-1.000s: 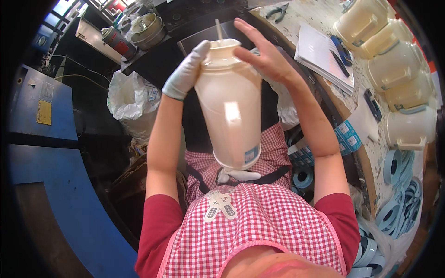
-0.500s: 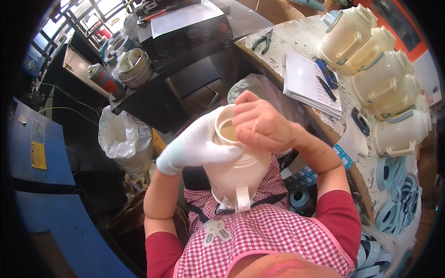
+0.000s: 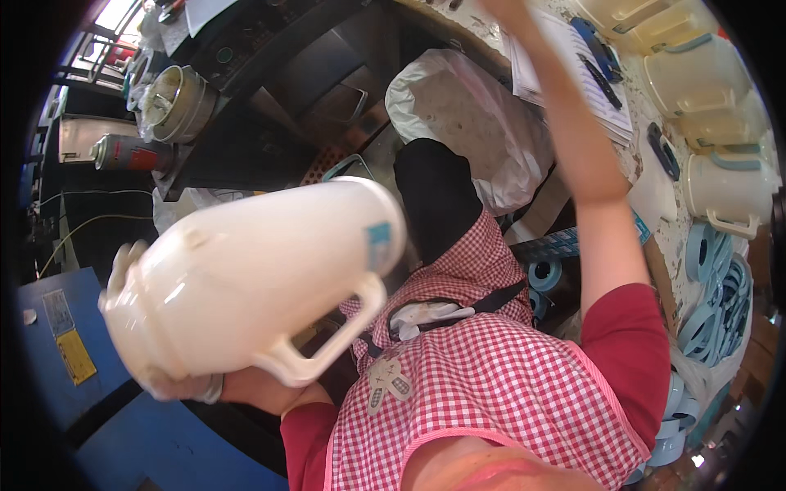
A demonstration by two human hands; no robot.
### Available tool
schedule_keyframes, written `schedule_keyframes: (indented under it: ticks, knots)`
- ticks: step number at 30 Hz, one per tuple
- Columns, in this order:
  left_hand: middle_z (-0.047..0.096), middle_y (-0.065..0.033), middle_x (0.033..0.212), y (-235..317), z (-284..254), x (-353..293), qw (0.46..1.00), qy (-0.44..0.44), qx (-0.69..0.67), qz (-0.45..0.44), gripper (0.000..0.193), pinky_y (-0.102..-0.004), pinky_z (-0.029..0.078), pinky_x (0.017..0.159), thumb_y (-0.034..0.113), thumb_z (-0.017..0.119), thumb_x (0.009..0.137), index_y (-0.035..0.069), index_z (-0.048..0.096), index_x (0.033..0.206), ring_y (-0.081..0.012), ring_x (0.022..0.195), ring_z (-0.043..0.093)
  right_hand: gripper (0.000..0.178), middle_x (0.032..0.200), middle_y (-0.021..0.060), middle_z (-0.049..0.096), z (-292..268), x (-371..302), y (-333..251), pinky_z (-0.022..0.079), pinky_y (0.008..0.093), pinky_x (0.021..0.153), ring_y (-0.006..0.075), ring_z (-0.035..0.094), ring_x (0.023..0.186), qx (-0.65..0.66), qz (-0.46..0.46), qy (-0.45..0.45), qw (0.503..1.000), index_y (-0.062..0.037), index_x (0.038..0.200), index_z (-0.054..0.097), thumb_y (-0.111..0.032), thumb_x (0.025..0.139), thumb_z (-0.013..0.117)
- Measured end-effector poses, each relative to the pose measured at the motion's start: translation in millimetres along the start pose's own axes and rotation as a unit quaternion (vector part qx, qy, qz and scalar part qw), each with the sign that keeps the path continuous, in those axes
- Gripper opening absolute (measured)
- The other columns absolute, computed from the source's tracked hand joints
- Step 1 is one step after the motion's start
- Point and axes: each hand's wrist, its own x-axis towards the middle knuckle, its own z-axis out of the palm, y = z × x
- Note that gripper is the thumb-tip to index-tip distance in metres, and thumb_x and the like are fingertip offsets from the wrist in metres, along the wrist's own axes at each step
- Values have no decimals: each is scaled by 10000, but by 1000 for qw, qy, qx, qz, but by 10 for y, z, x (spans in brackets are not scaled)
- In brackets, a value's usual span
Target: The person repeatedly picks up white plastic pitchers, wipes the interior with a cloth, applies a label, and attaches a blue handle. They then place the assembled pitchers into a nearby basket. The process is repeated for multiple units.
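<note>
A cream plastic jug body (image 3: 254,278) lies tilted across the left, its base toward the middle and its mouth end far left. A blue-green patch (image 3: 378,244) marks the wall near the base. My gloved left hand (image 3: 176,387) is closed round the mouth end; the jug hides most of it. The jug's handle (image 3: 327,348) faces my body. Slightly blurred, my right forearm (image 3: 565,106) stretches up over the bench beside a stack of paper (image 3: 610,102). Its hand lies beyond the top edge, so its fingers and anything in them are hidden.
More cream jugs (image 3: 700,78) line the bench's right side. A dark blue tool (image 3: 598,49) and a black clip-like tool (image 3: 663,151) lie near the paper. Light-blue rings (image 3: 704,327) hang at right. A plastic-lined bin (image 3: 467,114) stands ahead, blue machinery (image 3: 65,327) at left.
The jug has swung from upright before my chest to lying tilted at left, held by my left hand. My right hand has left its rim and reached forward out of view.
</note>
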Motion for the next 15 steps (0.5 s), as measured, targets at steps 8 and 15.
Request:
schedule_keyframes:
  ticks: [8, 15]
  knots:
    - [514, -242, 1551, -342, -608, -220, 962, -8, 268, -57, 719, -457, 374, 1218, 250, 706, 916, -121, 477, 1487, -346, 1424, 510, 161, 1004, 191, 731, 229, -2269, 2824, 550, 522, 828, 393, 694, 959, -534, 278, -178, 778, -55, 956, 783, -131, 869, 670]
    - [613, -182, 1448, -624, -492, -380, 947, -48, 310, -61, 693, -418, 436, 1159, 71, 823, 775, -50, 563, 1406, -298, 1326, 594, 175, 971, 105, 732, 13, -2458, 2965, 524, 473, 857, 315, 671, 1021, -607, 113, -218, 755, -104, 933, 795, -237, 849, 718]
